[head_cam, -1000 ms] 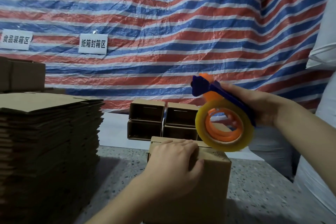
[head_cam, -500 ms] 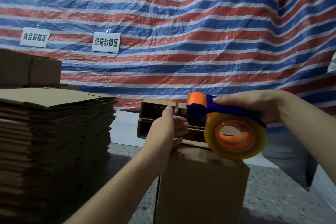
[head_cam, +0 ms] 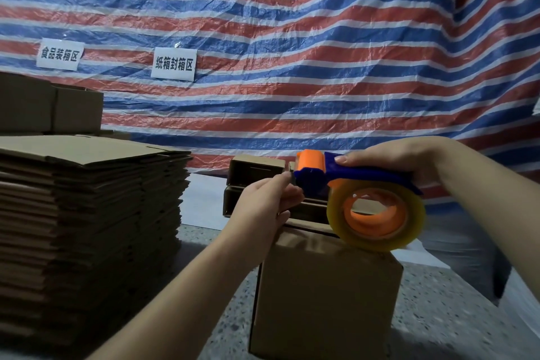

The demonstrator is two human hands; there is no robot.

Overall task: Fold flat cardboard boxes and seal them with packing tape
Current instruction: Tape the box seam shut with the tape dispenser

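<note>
since a second ago the left hand (head_cam: pixel 264 207) has lifted off the top of the cardboard box (head_cam: pixel 327 292) and gone to the nose of the tape dispenser (head_cam: pixel 344 181), and the dispenser has swung down from a tilt to lie level over the box.

behind the box hangs one crinkled woven tarp (head_cam: pixel 292 38) in red, white and blue stripes, with two white paper signs (head_cam: pixel 174 67) stuck on it. left of the box stands one tall stack of flat cardboard blanks (head_cam: pixel 87 228), brown and corrugated at the edges, with two made-up boxes behind it. the box itself is one upright brown carton on a speckled stone floor (head_cam: pixel 455 313). just behind the box sit small open cartons (head_cam: pixel 254 169) stacked on their sides; their count is unclear, since the hands cover part of them.

the one dispenser is blue plastic with an orange roller, long axis level, nose pointing left, away from the right hand (head_cam: pixel 403 161), which is wrapped around its handle. one yellowish clear tape roll (head_cam: pixel 377 242) on an orange hub touches the box's top edge. the left hand's fingertips pinch at the nose; whether they hold the tape end cannot be told.
</note>
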